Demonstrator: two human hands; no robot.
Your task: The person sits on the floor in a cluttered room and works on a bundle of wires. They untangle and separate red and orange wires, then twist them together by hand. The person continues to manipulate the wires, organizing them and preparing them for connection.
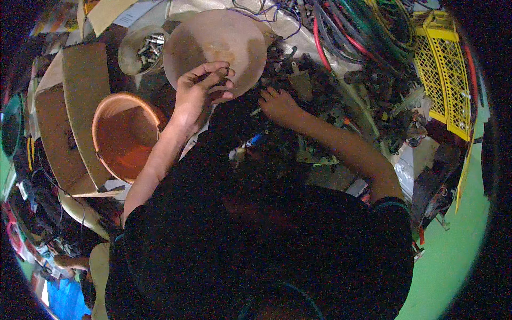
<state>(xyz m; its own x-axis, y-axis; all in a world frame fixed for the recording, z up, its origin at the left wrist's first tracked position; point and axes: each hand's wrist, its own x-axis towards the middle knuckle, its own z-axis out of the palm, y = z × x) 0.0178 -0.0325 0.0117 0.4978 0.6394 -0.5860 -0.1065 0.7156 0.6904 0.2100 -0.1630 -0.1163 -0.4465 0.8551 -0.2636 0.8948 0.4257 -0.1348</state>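
Over the near side of a wide, pale round basin (246,26) is my left hand (201,88), its fingers bent and pinched together. Whatever sits between those fingertips is too small to name. My right hand (280,106) reaches into the dark heap of scrap parts (314,88) right of the basin, fingers curled downward. A small pale piece shows near its fingertips; whether the hand holds it is hidden. A flat, scraper-like piece (300,82) lies in the heap just beyond this hand.
An orange bucket (125,141) stands left of my left forearm, beside an open cardboard box (85,112). Behind it, a smaller tub (128,50) holds metal pieces. Coiled cables (362,32) lie at the far right, near a yellow plastic crate (442,69). Green floor (453,256) shows at the right.
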